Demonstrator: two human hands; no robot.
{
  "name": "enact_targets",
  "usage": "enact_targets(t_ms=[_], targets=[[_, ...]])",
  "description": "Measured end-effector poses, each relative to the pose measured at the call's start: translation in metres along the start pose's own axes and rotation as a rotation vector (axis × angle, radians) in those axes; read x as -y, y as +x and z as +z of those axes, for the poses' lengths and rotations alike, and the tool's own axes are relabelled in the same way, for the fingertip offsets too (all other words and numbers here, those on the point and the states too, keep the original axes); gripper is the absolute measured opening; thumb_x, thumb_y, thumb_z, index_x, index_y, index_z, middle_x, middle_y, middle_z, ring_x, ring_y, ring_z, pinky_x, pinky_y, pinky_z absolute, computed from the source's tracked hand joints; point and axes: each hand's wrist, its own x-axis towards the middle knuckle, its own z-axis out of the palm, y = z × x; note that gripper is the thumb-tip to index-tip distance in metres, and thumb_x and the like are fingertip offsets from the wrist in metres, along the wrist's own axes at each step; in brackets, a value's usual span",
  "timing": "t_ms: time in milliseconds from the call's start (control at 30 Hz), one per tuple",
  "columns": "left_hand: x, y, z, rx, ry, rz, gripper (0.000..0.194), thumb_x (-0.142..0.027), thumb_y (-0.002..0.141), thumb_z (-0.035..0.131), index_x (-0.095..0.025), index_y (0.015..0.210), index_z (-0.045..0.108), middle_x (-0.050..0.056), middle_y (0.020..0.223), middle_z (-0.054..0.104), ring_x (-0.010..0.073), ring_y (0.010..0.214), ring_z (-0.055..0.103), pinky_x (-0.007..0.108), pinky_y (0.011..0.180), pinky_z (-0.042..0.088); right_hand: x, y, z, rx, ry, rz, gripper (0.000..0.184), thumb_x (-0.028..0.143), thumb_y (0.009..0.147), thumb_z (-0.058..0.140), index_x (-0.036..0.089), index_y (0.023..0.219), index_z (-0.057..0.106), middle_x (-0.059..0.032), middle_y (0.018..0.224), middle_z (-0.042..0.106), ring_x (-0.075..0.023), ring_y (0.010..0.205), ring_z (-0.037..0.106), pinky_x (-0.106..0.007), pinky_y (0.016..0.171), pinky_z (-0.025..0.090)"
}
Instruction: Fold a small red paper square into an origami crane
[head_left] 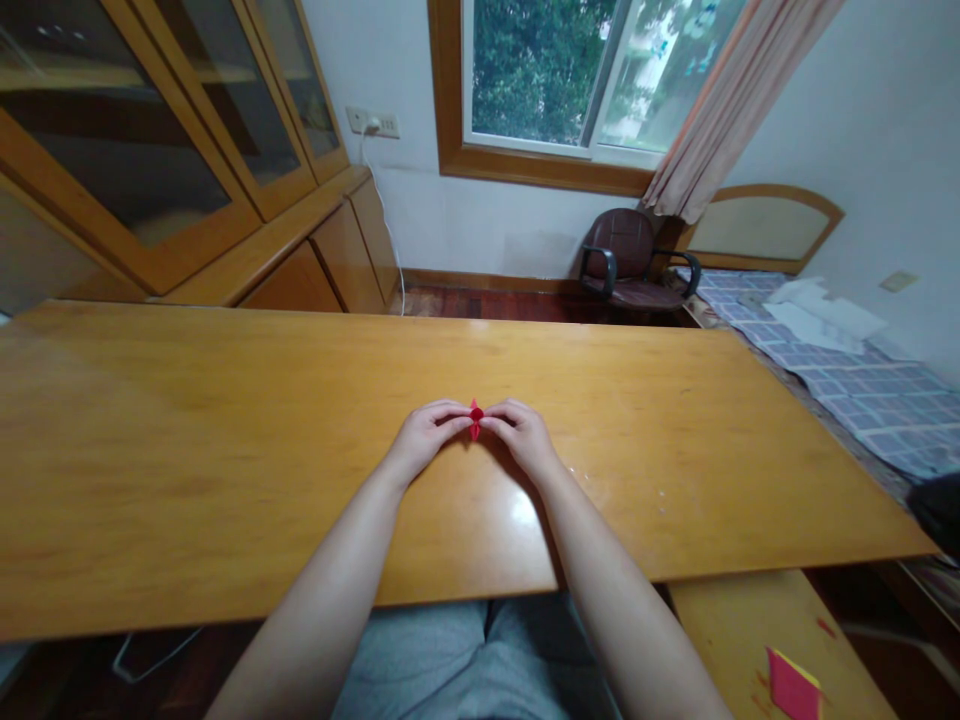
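A small red folded paper piece (pixel 475 430) with pointed tips above and below is held between both hands over the middle of the wooden table (pixel 225 450). My left hand (pixel 429 432) pinches its left side between thumb and fingers. From the right, my right hand (pixel 523 430) grips the opposite side the same way. The fingertips cover the paper's left and right edges, so its full shape is partly hidden.
Tiny white specks (pixel 661 493) lie on the table to the right. A lower wooden surface (pixel 735 620) holds red and yellow paper (pixel 793 686). Beyond the table stand a brown armchair (pixel 626 250), a glass-door cabinet (pixel 330 260) and a bed (pixel 847 390).
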Motion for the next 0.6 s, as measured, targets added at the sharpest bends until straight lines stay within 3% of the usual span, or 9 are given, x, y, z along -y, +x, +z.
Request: enact_targets(t_ms=[600], targets=[[-0.0024,0.0008,0.0005,-0.011,-0.029,-0.056,0.023,-0.037,0.079,0.067,-0.017,0.089,0.073,0.006,0.091,0.073,0.0203,0.089,0.066,0.032,0.086,0.05,0.0023,-0.0001,0.0008,0.041,0.044,0.072,0.016,0.035,0.084,0.068,0.02,0.081,0.073,-0.0021,0.078,0.067,-0.0145,0.067,0.062,-0.027,0.066,0.048]])
